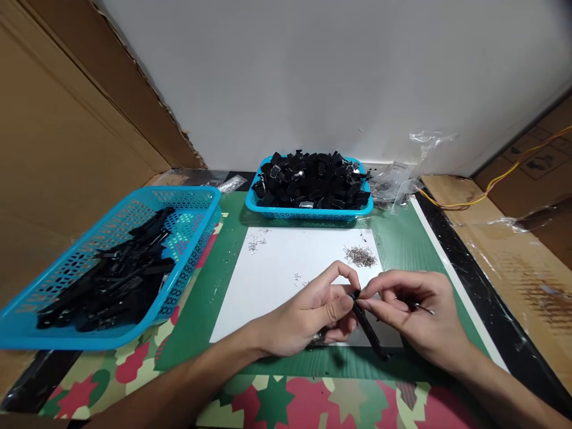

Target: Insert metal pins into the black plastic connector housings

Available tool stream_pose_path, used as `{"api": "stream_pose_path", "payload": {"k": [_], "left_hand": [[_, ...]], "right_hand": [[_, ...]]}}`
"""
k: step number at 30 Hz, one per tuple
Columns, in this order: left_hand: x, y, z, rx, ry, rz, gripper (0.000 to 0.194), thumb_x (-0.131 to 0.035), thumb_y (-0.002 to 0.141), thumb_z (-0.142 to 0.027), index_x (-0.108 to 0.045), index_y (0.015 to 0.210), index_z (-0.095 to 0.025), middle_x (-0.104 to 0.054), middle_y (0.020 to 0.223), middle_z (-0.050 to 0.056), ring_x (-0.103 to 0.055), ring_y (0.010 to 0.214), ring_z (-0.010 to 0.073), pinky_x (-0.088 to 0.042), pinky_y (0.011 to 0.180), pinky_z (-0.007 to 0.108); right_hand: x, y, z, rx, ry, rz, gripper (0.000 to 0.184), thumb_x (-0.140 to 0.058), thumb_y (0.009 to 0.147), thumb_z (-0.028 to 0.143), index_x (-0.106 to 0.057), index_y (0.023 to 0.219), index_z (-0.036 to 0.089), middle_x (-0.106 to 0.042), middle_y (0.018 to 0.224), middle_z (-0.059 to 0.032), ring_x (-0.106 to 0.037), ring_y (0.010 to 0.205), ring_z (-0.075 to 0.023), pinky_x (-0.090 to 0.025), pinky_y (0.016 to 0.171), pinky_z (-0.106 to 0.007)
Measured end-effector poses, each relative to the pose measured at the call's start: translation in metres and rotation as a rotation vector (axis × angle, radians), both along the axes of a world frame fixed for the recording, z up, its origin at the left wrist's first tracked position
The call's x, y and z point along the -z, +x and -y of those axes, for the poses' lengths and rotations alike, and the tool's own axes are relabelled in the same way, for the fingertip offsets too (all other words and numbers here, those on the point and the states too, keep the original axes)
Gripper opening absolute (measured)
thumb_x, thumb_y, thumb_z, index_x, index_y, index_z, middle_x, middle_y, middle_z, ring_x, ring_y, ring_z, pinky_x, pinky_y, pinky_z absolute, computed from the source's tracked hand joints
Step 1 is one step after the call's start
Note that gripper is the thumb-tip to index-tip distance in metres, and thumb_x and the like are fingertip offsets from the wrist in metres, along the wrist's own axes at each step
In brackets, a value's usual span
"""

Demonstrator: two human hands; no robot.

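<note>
My left hand (319, 313) is closed round the upper end of a long, narrow black plastic part (370, 332), which slants down toward me. My right hand (413, 307) meets it there, with thumb and index finger pinched at the part's top; anything tiny between those fingertips is hidden. A thin tool with a metal tip (423, 308) is tucked in the right hand's curled fingers and sticks out to the right. Beneath both hands lies a white sheet (286, 256) bearing a heap of small metal pieces (360, 256), perhaps springs, and a sparser scatter (257, 243) at its far left.
A blue basket (308, 213) heaped with small black parts stands at the back against the wall. On the left, another blue basket (203, 238) holds longer black parts (116, 268). Clear plastic bags (393, 182) and a yellow cable (491, 189) lie at the back right, beside cardboard (513, 262).
</note>
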State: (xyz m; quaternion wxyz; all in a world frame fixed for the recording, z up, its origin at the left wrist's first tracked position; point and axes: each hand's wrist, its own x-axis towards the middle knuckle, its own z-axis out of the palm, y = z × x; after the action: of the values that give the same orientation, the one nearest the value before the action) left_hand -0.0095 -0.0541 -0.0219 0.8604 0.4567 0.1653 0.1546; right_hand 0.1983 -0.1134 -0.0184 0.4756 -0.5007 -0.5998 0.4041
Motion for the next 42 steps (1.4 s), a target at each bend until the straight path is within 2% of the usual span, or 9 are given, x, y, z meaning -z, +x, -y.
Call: {"api": "stream_pose_path", "payload": {"k": [13, 19, 23, 25, 30, 34, 37, 40, 42], "left_hand": [[-0.001, 0.0, -0.001, -0.016, 0.036, -0.025, 0.031, -0.06, 0.103, -0.044, -0.042, 0.114, -0.022, -0.061, 0.083, -0.001, -0.043, 0.054, 0.0044, -0.035, 0.053, 0.017], [-0.002, 0.001, -0.002, -0.037, 0.044, -0.01, 0.029, -0.062, 0.103, -0.042, -0.042, 0.111, -0.022, -0.066, 0.088, 0.002, -0.043, 0.053, 0.0038, -0.034, 0.053, 0.017], [-0.001, 0.001, -0.003, -0.052, 0.052, -0.007, 0.029, -0.064, 0.102, -0.04, -0.043, 0.11, -0.021, -0.068, 0.09, 0.004, -0.043, 0.053, 0.0036, -0.035, 0.054, 0.017], [0.0, 0.001, -0.003, -0.06, 0.059, -0.001, 0.029, -0.064, 0.102, -0.04, -0.043, 0.11, -0.021, -0.069, 0.09, 0.004, -0.044, 0.054, 0.0039, -0.036, 0.055, 0.018], [0.002, 0.001, -0.002, -0.075, 0.037, 0.033, 0.029, -0.063, 0.102, -0.041, -0.043, 0.106, -0.021, -0.069, 0.089, 0.005, -0.046, 0.054, 0.0042, -0.035, 0.054, 0.017], [0.0, 0.002, 0.0, -0.068, 0.016, 0.064, 0.031, -0.064, 0.102, -0.041, -0.04, 0.107, -0.022, -0.069, 0.09, 0.004, -0.047, 0.053, 0.0041, -0.036, 0.052, 0.017], [-0.003, 0.002, 0.0, -0.066, 0.077, 0.049, 0.031, -0.064, 0.102, -0.039, -0.039, 0.104, -0.022, -0.072, 0.094, 0.008, -0.048, 0.054, 0.0052, -0.039, 0.054, 0.02], [-0.005, 0.0, -0.001, -0.15, 0.203, -0.022, 0.026, -0.059, 0.105, -0.037, -0.039, 0.104, -0.021, -0.072, 0.097, 0.009, -0.049, 0.058, 0.0068, -0.038, 0.057, 0.022], [-0.005, -0.002, -0.002, -0.233, 0.341, -0.145, 0.02, -0.056, 0.106, -0.034, -0.042, 0.106, -0.02, -0.07, 0.096, 0.006, -0.052, 0.064, 0.0092, -0.039, 0.06, 0.024]], "right_hand": [[-0.003, 0.0, -0.001, 0.005, 0.032, 0.042, 0.006, -0.078, 0.089, 0.023, -0.08, 0.084, 0.02, -0.035, 0.054, 0.0084, -0.027, 0.046, -0.0068, -0.023, 0.044, -0.023], [-0.003, 0.005, -0.004, -0.056, 0.081, 0.031, 0.011, -0.076, 0.091, 0.022, -0.087, 0.092, 0.025, -0.06, 0.058, 0.0012, -0.047, 0.051, -0.01, -0.033, 0.047, -0.024], [-0.002, 0.007, -0.007, -0.083, 0.017, -0.064, 0.013, -0.078, 0.09, 0.023, -0.088, 0.097, 0.028, -0.061, 0.054, 0.0008, -0.044, 0.049, -0.0097, -0.03, 0.044, -0.023], [-0.003, 0.006, -0.008, -0.122, -0.033, -0.109, 0.015, -0.077, 0.092, 0.024, -0.087, 0.103, 0.028, -0.068, 0.058, -0.0011, -0.049, 0.051, -0.0103, -0.035, 0.046, -0.023], [-0.005, 0.0, -0.006, -0.26, -0.134, -0.27, 0.024, -0.07, 0.098, 0.024, -0.081, 0.119, 0.03, -0.08, 0.076, -0.0037, -0.072, 0.069, -0.016, -0.056, 0.067, -0.028], [-0.002, 0.003, -0.002, -0.295, -0.173, -0.26, 0.035, -0.065, 0.102, 0.034, -0.072, 0.136, 0.029, -0.073, 0.071, -0.0006, -0.066, 0.065, -0.015, -0.052, 0.062, -0.027], [0.001, 0.013, -0.002, -0.227, -0.139, -0.231, 0.05, -0.062, 0.102, 0.046, -0.062, 0.148, 0.028, -0.055, 0.061, 0.0041, -0.052, 0.054, -0.0126, -0.04, 0.051, -0.025], [-0.002, 0.026, -0.006, -0.096, 0.041, -0.068, 0.044, -0.068, 0.097, 0.051, -0.074, 0.133, 0.027, -0.046, 0.062, 0.0045, -0.04, 0.053, -0.0118, -0.031, 0.049, -0.025], [-0.006, 0.031, -0.009, -0.032, 0.177, 0.129, 0.03, -0.08, 0.089, 0.043, -0.082, 0.113, 0.026, -0.046, 0.062, 0.0046, -0.04, 0.054, -0.0116, -0.031, 0.05, -0.026]]}}
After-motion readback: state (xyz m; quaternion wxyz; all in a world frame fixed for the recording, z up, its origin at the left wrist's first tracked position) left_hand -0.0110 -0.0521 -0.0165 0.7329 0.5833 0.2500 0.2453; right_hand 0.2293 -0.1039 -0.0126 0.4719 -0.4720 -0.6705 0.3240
